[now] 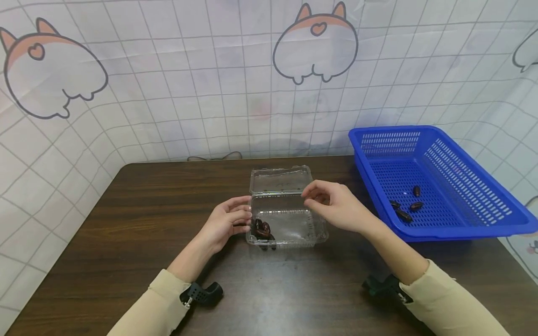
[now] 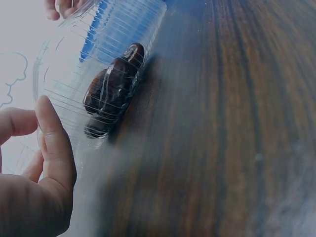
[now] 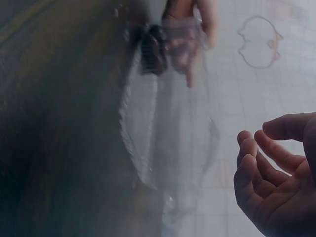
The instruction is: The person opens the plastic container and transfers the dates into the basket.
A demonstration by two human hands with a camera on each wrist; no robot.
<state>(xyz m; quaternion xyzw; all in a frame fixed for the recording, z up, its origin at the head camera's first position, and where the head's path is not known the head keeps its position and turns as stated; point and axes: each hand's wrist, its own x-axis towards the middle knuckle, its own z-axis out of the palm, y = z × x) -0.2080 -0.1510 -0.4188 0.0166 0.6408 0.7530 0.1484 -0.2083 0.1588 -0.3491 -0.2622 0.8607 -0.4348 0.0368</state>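
Nearest are two cream sleeves (image 1: 151, 303), each with a black mount (image 1: 208, 295) at the cuff; the sleeves run out of sight below the hands. The bench (image 1: 143, 210) beneath is dark, streaked with wood grain and slightly shiny.

The left hand (image 1: 220, 224) rests relaxed fingers against the left side of a box (image 1: 294, 227), not clenched. The right hand (image 1: 340, 207) is loosely bent above the box's right side, its thumb near the fingertips, with nothing visible between them.

The box lies between the hands, a shallow rectangle of thin, clear, ribbed plastic. A small heap of dates (image 1: 262, 227) sits in its near corner, just beside the left fingers: dark brown, glossy, wrinkled ovals. They overlap, so their count is uncertain, and the dark shapes below the near rim could be dates or reflections. The right wrist view blurs both heap and box.

Right of the right hand stands a blue plastic basket (image 1: 454, 231), its walls slotted and its floor perforated. Loose dates (image 1: 416, 206) lie in it, one partly hidden by the near wall.

Beyond the hands, the box's lid (image 1: 280, 181) is folded back, its clear edges hard to trace. Farther off, a thin cable (image 1: 220, 157) runs before a creased white cloth (image 1: 168, 107) with grid lines and cartoon animals, cut off at the frame's edges.
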